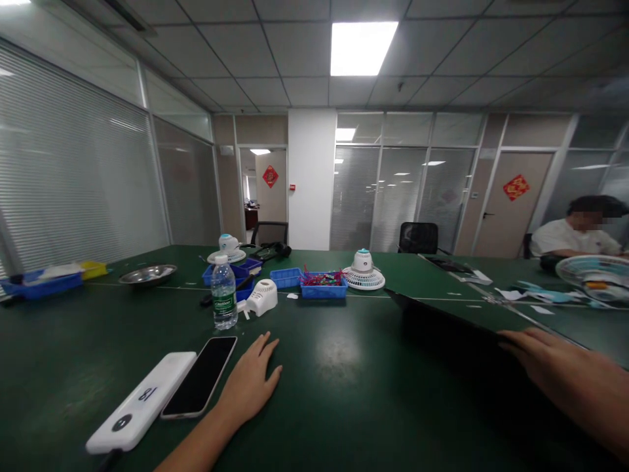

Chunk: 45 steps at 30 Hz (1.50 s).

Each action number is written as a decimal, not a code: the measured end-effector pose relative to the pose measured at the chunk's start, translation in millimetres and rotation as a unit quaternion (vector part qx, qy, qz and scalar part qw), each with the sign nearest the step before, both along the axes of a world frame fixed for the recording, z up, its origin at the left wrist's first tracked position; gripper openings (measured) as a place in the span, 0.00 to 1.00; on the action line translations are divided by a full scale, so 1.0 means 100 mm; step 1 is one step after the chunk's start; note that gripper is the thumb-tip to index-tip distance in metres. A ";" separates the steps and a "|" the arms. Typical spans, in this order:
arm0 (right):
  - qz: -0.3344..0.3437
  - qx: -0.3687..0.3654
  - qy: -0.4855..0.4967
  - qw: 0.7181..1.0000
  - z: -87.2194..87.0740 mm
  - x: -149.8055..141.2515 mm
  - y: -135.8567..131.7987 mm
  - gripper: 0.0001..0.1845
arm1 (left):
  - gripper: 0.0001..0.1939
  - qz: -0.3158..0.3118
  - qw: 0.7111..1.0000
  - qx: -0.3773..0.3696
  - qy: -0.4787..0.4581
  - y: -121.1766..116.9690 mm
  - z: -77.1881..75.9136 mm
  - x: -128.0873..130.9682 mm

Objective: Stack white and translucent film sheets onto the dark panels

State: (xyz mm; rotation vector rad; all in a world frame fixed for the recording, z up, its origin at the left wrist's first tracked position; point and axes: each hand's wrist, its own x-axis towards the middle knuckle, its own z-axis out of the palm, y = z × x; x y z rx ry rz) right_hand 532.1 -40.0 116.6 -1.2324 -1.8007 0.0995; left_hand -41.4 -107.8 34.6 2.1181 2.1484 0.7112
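My left hand [252, 380] rests on the green tabletop with its fingers spread, holding nothing. Just left of it lies a smartphone [200, 379] with a dark screen, against a white power bank [142, 401] marked 18 with a dark cable at its near end. On the right, my right hand [565, 373] grips the edge of a black flat panel [457, 347], fingers over its top edge. The panel is tilted, and I cannot make out what kind of thing it is. Beyond my left hand stand a water bottle [225, 295] and a white plastic housing [263, 297].
Farther back are a blue tray of red wires [323, 287], another blue tray [286, 278], and white fan parts [363, 272]. A metal dish [148, 275] sits at left. A person [577, 229] sits at far right behind a fan grille [597, 275].
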 end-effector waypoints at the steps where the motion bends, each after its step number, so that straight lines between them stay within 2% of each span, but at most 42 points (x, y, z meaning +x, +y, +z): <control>1: -0.034 0.027 -0.089 0.995 0.04 0.00 -0.01 0.20 | 0.33 0.002 1.000 -0.002 -0.002 0.01 0.01 0.01; 3: -0.097 0.070 -0.251 0.960 0.09 0.00 0.02 0.23 | 0.33 0.006 1.000 -0.005 -0.005 0.02 0.02 0.02; 6: -0.156 0.069 -0.364 0.916 0.12 -0.04 0.09 0.26 | 0.35 0.011 1.000 -0.012 -0.006 0.05 0.03 0.05; 8: -0.179 0.048 -0.403 0.896 0.17 -0.08 0.10 0.25 | 0.36 0.015 1.000 -0.020 0.002 0.07 0.03 0.06; 14: -0.200 -0.027 -0.452 0.869 0.48 -0.24 0.08 0.20 | 0.39 0.029 0.999 -0.034 0.001 0.12 -0.01 0.07; 18: -0.218 -0.033 -0.462 0.859 0.66 -0.25 0.16 0.14 | 0.40 0.031 0.999 -0.037 -0.019 0.16 -0.07 0.02; 23: -0.212 0.020 -0.482 0.850 0.88 -0.24 0.26 0.13 | 0.41 0.028 0.999 -0.030 -0.030 0.20 -0.14 -0.03; 26: -0.222 0.041 -0.489 0.843 0.99 -0.25 0.32 0.13 | 0.40 0.029 0.999 -0.024 -0.034 0.20 -0.14 -0.02; 31: -0.226 0.033 -0.491 0.841 1.13 -0.28 0.41 0.09 | 0.40 0.031 0.999 -0.019 -0.039 0.19 -0.13 -0.01; 34: -0.221 0.029 -0.487 0.844 1.22 -0.36 0.37 0.09 | 0.40 0.028 0.998 -0.016 -0.045 0.22 -0.16 -0.04; 36: -0.212 0.023 -0.488 0.846 1.24 -0.48 0.23 0.11 | 0.40 0.027 0.998 -0.009 -0.055 0.24 -0.19 -0.06; 38: -0.182 0.019 -0.492 0.851 1.19 -0.64 -0.03 0.13 | 0.38 0.026 0.997 0.002 -0.071 0.27 -0.20 -0.08; 40: -0.109 0.041 -0.492 0.863 1.02 -0.84 -0.36 0.15 | 0.35 0.025 0.995 0.020 -0.090 0.29 -0.18 -0.09; 42: -0.004 0.120 -0.479 0.870 0.72 -1.05 -0.70 0.18 | 0.33 0.027 0.993 0.039 -0.110 0.30 -0.14 -0.11; 45: 0.117 0.261 -0.452 0.845 0.09 -1.31 -1.07 0.18 | 0.33 0.048 0.988 0.049 -0.140 0.28 -0.05 -0.14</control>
